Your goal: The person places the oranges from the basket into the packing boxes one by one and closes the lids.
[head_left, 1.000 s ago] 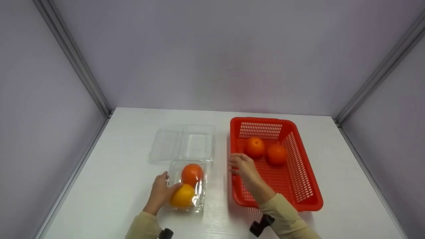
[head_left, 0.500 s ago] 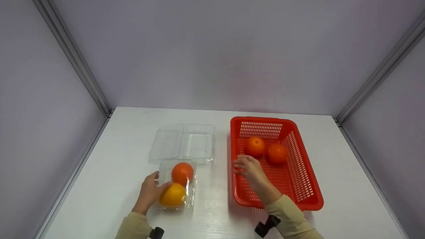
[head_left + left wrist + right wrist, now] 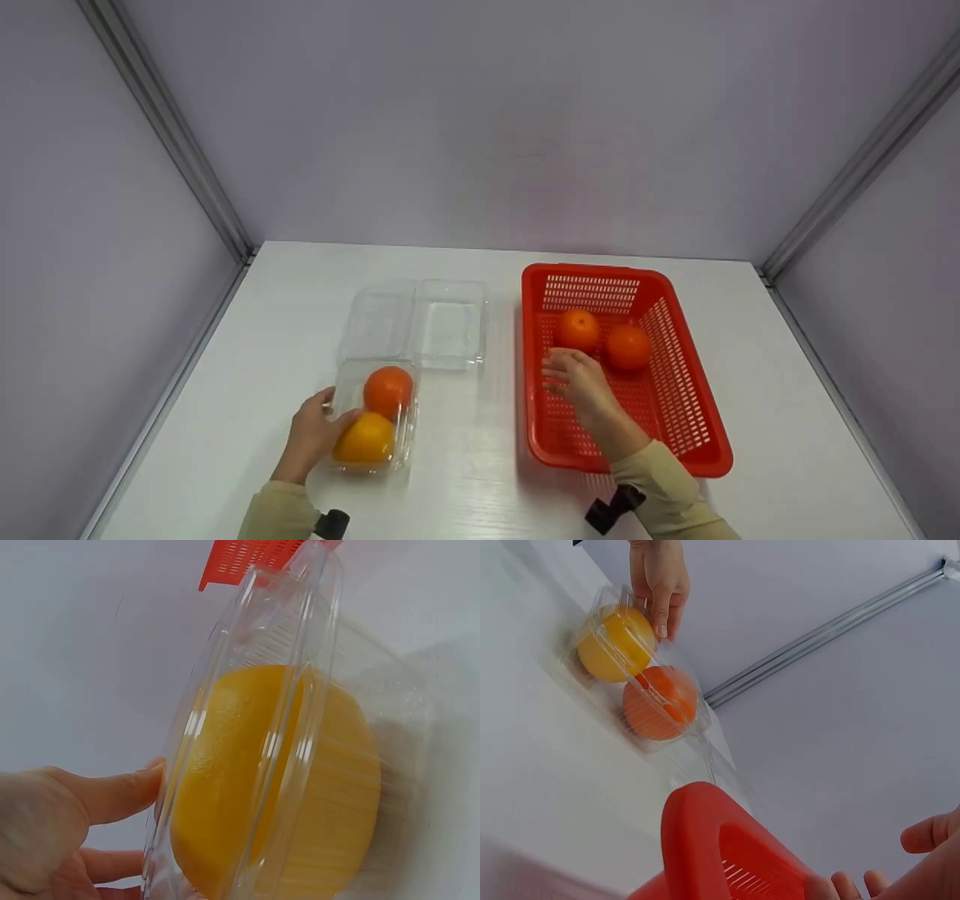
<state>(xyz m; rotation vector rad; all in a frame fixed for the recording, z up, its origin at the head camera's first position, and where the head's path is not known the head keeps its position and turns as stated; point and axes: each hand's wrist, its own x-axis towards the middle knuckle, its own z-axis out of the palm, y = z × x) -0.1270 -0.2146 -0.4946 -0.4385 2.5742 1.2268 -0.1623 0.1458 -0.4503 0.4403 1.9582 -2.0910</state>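
Note:
My left hand (image 3: 319, 424) grips the left side of a closed clear plastic box (image 3: 405, 442) on the white table, thumb across its lid. Inside lie an orange (image 3: 388, 390) and a yellower orange (image 3: 364, 441). The left wrist view shows the yellow fruit (image 3: 247, 787) behind the lid seam, with my fingers (image 3: 112, 791) against the edge. My right hand (image 3: 574, 375) hovers inside the red basket (image 3: 705, 442), fingers relaxed and holding nothing. It sits just short of two oranges (image 3: 577, 330) (image 3: 628, 346). The right wrist view shows the box (image 3: 697, 716) and the basket rim (image 3: 697, 832).
An empty clear box (image 3: 446, 322) lies open behind the filled one, its lid (image 3: 375, 319) folded out to the left. Grey walls and metal corner posts (image 3: 165, 135) close in the table (image 3: 480, 480) on three sides.
My left hand has slid the filled box to the left and slightly nearer. My right hand has moved from the basket's left rim to its inside, closer to the oranges.

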